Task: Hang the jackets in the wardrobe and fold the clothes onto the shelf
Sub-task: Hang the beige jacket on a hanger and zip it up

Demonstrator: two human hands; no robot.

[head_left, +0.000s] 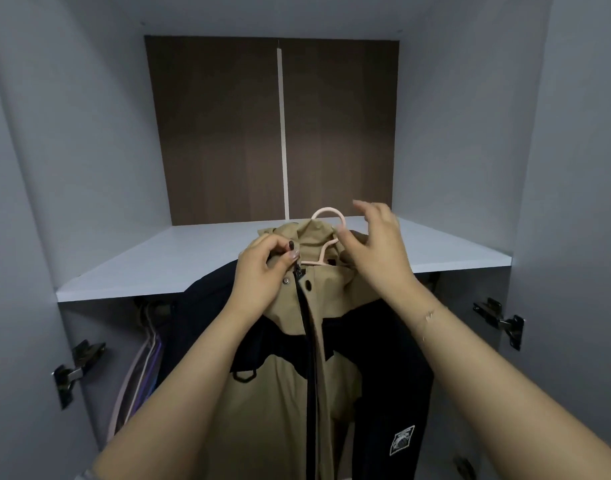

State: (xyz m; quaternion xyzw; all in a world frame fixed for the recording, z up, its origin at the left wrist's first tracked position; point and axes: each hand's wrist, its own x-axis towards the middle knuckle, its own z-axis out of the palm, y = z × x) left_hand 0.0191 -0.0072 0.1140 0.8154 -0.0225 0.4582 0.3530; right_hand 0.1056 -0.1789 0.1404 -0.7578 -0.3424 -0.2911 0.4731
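A tan and black jacket (279,393) hangs on a pale pink hanger (326,216) right in front of me, its collar level with the wardrobe shelf (158,265). My left hand (262,275) pinches the left side of the collar beside the zip top. At the right side of the collar my right hand (376,247) has its thumb by the hanger's neck, with the fingers raised and loosely spread above. The hanger's hook stands free above the hood. The lower jacket runs out of view.
The wardrobe's grey side walls (72,150) and dark brown back panel (227,133) frame the shelf. Below the shelf on the left hang other garments (141,368) on hangers. Metal door hinges sit at left (75,368) and right (501,320).
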